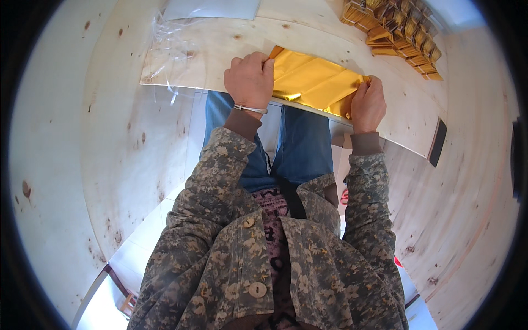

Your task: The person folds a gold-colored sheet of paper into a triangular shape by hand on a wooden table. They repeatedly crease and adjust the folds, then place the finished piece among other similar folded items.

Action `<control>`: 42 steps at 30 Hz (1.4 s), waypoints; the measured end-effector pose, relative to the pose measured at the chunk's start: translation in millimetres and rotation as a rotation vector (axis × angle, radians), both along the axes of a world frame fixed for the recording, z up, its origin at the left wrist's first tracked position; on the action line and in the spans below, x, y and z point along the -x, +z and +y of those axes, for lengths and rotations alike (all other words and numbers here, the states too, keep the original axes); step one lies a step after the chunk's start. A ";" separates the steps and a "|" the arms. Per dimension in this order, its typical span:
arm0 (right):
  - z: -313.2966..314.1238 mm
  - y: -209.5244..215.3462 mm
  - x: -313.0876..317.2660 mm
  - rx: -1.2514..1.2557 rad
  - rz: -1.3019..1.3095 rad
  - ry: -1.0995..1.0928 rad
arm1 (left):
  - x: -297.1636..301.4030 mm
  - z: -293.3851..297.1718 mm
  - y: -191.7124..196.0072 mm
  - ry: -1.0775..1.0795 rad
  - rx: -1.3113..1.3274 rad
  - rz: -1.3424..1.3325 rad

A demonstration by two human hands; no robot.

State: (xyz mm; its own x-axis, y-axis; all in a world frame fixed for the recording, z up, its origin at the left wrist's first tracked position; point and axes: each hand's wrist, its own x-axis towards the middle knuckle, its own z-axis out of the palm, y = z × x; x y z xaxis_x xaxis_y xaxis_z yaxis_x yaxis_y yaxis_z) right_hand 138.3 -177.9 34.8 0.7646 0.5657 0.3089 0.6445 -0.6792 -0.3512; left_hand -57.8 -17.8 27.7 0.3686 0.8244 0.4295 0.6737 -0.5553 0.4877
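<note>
Head view: left hand (250, 80) and right hand (367, 104) each grip an end of the gold foil sheet (311, 82) at the plywood surface (220, 49) edge. Risk, my read: uneven pull creases or tears foil; clear plastic bag (170, 44) could snag.

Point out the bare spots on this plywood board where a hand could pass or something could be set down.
Bare plywood board lies between the clear plastic bags and the gold foil sheet; also right of the right hand, before the black flat object. The far right corner is crowded with folded gold foil pieces.
</note>
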 end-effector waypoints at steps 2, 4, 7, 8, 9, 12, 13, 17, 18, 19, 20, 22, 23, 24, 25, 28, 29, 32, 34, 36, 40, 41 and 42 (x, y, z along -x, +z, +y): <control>2.6 -3.2 0.3 0.060 -0.033 0.002 | -2.6 4.3 -5.0 -0.034 -0.064 0.081; 0.5 -6.4 1.8 0.117 -0.039 -0.004 | -3.0 3.8 -9.3 -0.030 -0.070 0.071; -1.3 -9.4 1.2 0.031 -0.065 -0.024 | -2.1 0.8 -12.4 0.008 -0.016 0.034; -1.9 -9.7 1.1 0.042 -0.063 -0.036 | -1.8 0.0 -12.6 0.022 0.012 0.017; -2.0 -9.5 0.0 0.043 -0.078 -0.037 | -2.7 0.3 -12.6 0.015 0.020 0.014; -2.8 -6.1 -2.0 -0.027 -0.007 -0.031 | -2.3 -0.2 -10.6 0.009 0.029 0.012; -3.9 -3.2 -3.2 -0.051 0.076 -0.082 | -2.7 -0.5 -9.6 0.006 0.018 0.011; -9.7 3.3 -4.6 -0.077 0.194 -0.130 | -5.1 -1.7 -6.9 -0.043 0.023 0.060; -12.0 3.8 -4.3 -0.072 0.205 -0.120 | -5.2 -2.3 -6.3 -0.056 0.013 0.062; -13.2 2.6 -3.7 -0.018 0.165 -0.120 | -5.2 -2.3 -5.7 -0.068 0.002 0.062; -14.6 1.2 -3.0 0.005 0.120 -0.101 | -4.9 -2.1 -5.3 -0.079 -0.012 0.052; -16.7 -2.5 -2.8 0.039 0.040 -0.053 | -4.7 -0.8 -4.9 -0.105 -0.037 0.060; -17.3 -4.5 -3.5 0.040 -0.021 -0.007 | -4.7 0.1 -4.8 -0.114 -0.051 0.053; -17.8 -6.5 -3.6 0.041 -0.063 0.022 | -4.3 0.8 -4.9 -0.117 -0.050 0.058; -17.9 -8.7 -3.1 0.031 -0.082 0.037 | -3.9 1.1 -5.1 -0.120 -0.047 0.056; -19.5 -11.2 -1.9 -0.012 -0.057 0.023 | -2.5 2.0 -6.7 -0.125 -0.028 0.039; -19.9 -11.4 -1.5 -0.006 -0.056 0.015 | -2.2 1.9 -7.3 -0.123 -0.013 0.027; -20.1 -11.8 -0.4 0.005 -0.064 -0.005 | -1.8 2.3 -8.6 -0.124 -0.011 0.023; -19.9 -12.3 -0.6 0.002 -0.062 -0.026 | -1.1 1.8 -8.4 -0.127 0.003 0.029; -20.0 -13.1 -0.8 0.001 -0.102 0.008 | -0.6 2.5 -9.3 -0.134 0.004 0.016; -21.9 -14.1 -1.7 0.028 -0.090 -0.016 | -0.5 4.0 -12.5 -0.152 -0.013 -0.008; -22.3 -14.4 -2.2 0.020 -0.105 0.001 | -0.8 4.1 -12.9 -0.153 -0.015 -0.008; -22.5 -14.7 -2.3 0.014 -0.112 0.008 | -0.6 4.0 -13.0 -0.151 -0.009 -0.010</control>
